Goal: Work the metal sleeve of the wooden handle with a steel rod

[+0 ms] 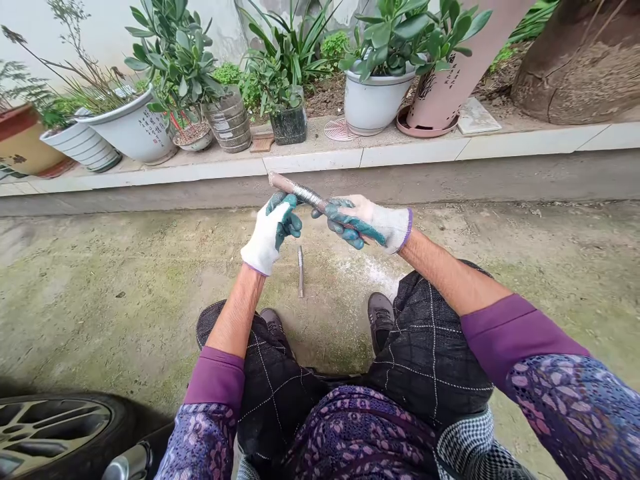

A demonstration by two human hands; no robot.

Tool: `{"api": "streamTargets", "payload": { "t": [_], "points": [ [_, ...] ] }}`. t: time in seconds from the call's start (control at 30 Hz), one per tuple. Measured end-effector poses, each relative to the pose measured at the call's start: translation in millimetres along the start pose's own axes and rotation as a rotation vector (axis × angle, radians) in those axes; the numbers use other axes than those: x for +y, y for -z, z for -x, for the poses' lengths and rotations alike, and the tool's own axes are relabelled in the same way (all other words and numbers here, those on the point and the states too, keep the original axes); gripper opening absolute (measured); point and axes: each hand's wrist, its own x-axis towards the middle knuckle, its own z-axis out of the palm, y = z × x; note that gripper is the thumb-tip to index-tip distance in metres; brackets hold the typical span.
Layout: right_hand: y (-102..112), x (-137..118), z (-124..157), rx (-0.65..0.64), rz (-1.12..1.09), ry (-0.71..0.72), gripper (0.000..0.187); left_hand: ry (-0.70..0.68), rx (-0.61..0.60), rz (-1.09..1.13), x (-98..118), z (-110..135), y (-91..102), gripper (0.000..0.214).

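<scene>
Both my hands wear white gloves with green-coated palms and fingers. They are raised over the concrete floor, holding a brownish rod [285, 184] that has shiny silver wire wound round its middle. My right hand [357, 220] is wrapped around the rod's lower right end. At the wound part, my left hand [277, 223] is closed, with thumb and forefinger against the rod and the other fingers curled below it. The rod tilts up to the left, and its far end sticks out past my left hand. A similar short rod [301, 270] with a silvery ribbed upper part lies on the floor between my feet.
Ahead runs a low tiled ledge [310, 162] carrying several potted plants, among them a white pot [375, 103] and a tall pink pot [440, 93]. White powder [373, 272] is scattered near my right shoe [381, 317]. A car wheel [65, 433] stands at lower left.
</scene>
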Motion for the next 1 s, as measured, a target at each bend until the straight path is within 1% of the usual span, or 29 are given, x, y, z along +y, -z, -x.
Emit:
{"api": "streamTargets", "payload": {
  "t": [0.1, 0.13, 0.17, 0.2, 0.27, 0.33, 0.37, 0.43, 0.5, 0.6, 0.7, 0.8, 0.9, 1.0],
  "points": [
    [0.3, -1.1, -0.1, -0.05, 0.057, -0.028, 0.048, 0.032, -0.052, 0.073, 1.6, -1.1, -4.8, 0.044],
    [0.2, -0.9, -1.1, -0.049, 0.111, -0.038, 0.046, 0.041, -0.044, 0.085, 1.7, -2.3, -6.8, 0.044],
    [-0.1, -0.4, -2.9, -0.022, 0.195, -0.035, 0.042, 0.046, -0.021, 0.096, 1.5, -3.9, -8.8, 0.042],
    [-0.6, 0.4, -5.1, 0.04, 0.315, -0.01, 0.039, 0.047, 0.015, 0.106, 1.1, -5.8, -10.8, 0.04],
    [-2.2, 2.2, -10.1, 0.231, 0.642, 0.094, 0.031, 0.06, 0.095, 0.13, -0.1, -9.9, -14.7, 0.036],
    [-4.2, 3.2, -13.8, 0.411, 0.981, 0.206, 0.034, 0.093, 0.15, 0.161, -1.3, -13.1, -17.8, 0.033],
    [-5.2, 3.1, -14.6, 0.469, 1.117, 0.238, 0.037, 0.113, 0.158, 0.179, -1.5, -13.8, -18.8, 0.031],
    [-6.8, 1.8, -14.4, 0.512, 1.295, 0.238, 0.04, 0.148, 0.135, 0.2, -1.0, -12.9, -19.9, 0.03],
    [-8.1, 0.1, -12.9, 0.515, 1.39, 0.213, 0.042, 0.176, 0.075, 0.194, -0.1, -9.5, -19.6, 0.029],
    [-9.3, -0.8, -11.8, 0.499, 1.463, 0.168, 0.043, 0.189, -0.005, 0.184, -0.9, -3.5, -18.0, 0.023],
    [-8.3, 1.0, -13.0, 0.48, 1.491, 0.132, 0.045, 0.175, -0.006, 0.17, -5.3, 0.4, -17.6, 0.017],
    [-3.8, 4.3, -15.6, 0.47, 1.475, 0.107, 0.044, 0.142, -0.005, 0.118, -8.8, 3.3, -19.3, 0.014],
    [1.4, 7.0, -19.0, 0.47, 1.387, 0.136, 0.041, 0.111, -0.02, 0.077, -8.1, 6.9, -20.6, 0.019],
    [2.6, 5.0, -20.6, 0.44, 1.19, 0.192, 0.035, 0.125, -0.057, 0.028, -5.0, 10.1, -19.6, 0.02]
  ]
}}
